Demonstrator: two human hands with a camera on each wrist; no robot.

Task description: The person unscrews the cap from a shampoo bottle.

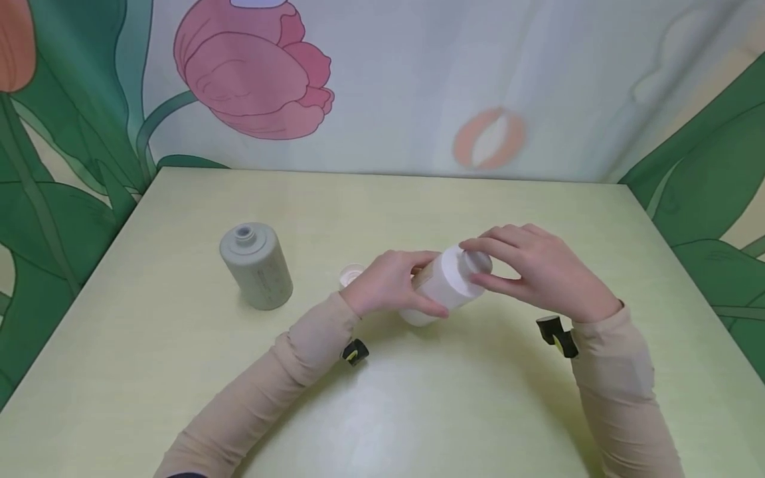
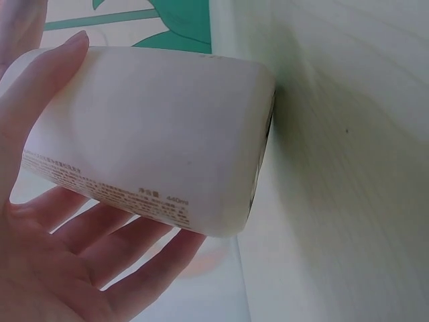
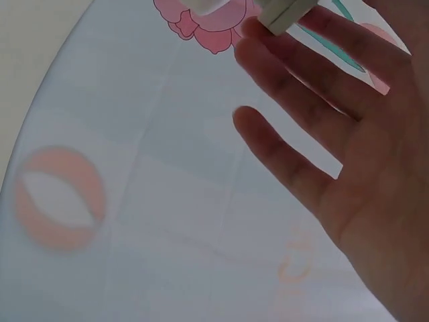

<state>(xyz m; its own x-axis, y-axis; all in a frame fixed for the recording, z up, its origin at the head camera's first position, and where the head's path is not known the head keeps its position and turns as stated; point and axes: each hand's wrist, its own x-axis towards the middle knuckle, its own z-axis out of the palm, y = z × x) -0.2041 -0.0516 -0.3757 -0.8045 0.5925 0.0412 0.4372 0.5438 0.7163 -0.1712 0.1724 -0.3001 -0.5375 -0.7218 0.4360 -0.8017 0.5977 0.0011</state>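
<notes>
A white bottle (image 1: 445,289) leans to the right, its top toward the right hand. My left hand (image 1: 388,282) grips it round the body, thumb on the near side and fingers on the far side. In the left wrist view, small brown print runs along the bottle (image 2: 154,127), and its base is close to the tabletop. My right hand (image 1: 532,269) pinches a pale grey cap (image 1: 475,263) at the bottle's top between thumb and fingers. The right wrist view catches part of this cap (image 3: 285,12) at the fingertips.
A grey-green bottle (image 1: 259,272) with a bare neck stands upright on the left. Behind the left wrist a small white round lid (image 1: 350,273) lies on the pale table (image 1: 382,411). A flowered curtain (image 1: 394,86) hangs beyond the table's back edge.
</notes>
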